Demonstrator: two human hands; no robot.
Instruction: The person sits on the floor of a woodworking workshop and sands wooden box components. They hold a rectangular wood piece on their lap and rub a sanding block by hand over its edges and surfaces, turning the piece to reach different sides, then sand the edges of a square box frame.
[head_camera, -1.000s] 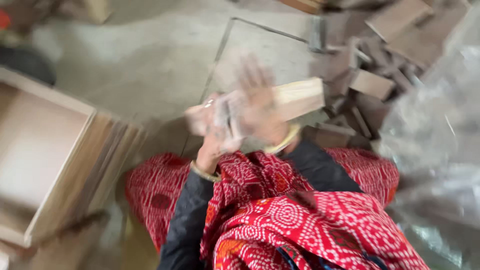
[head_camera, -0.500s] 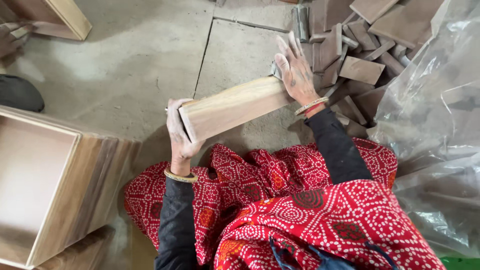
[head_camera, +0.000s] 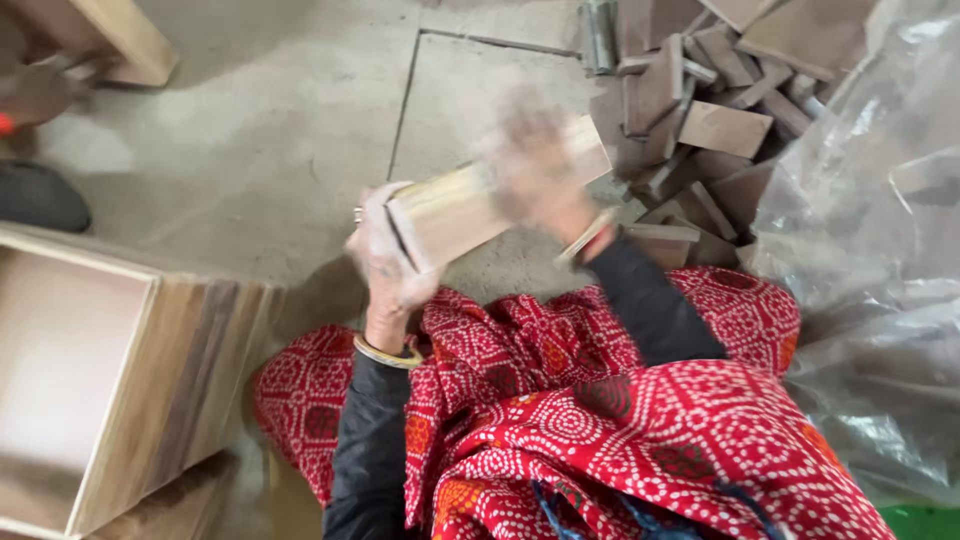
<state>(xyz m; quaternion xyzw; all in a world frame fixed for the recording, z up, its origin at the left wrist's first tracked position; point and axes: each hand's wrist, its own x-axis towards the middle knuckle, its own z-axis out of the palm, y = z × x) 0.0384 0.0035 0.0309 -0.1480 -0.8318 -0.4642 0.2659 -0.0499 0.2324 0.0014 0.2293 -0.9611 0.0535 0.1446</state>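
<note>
A light wooden plank piece (head_camera: 455, 210) is held in front of me above the concrete floor. My left hand (head_camera: 385, 255) grips its near left end, a bangle at the wrist. My right hand (head_camera: 535, 165) lies blurred over the plank's upper face toward its far end, palm down; it also wears a bangle. Both arms are in dark sleeves above a red dotted cloth (head_camera: 600, 420) on my lap.
A heap of brown wooden offcuts (head_camera: 700, 100) lies at the upper right on the floor. Crumpled clear plastic sheeting (head_camera: 870, 250) fills the right side. An open wooden box (head_camera: 120, 360) stands at the left. Another wooden piece (head_camera: 120, 40) sits at the top left.
My right hand has slid from the plank's far end back over its top face and is now blurred with motion. The plank stays gripped at its left end by my left hand.
</note>
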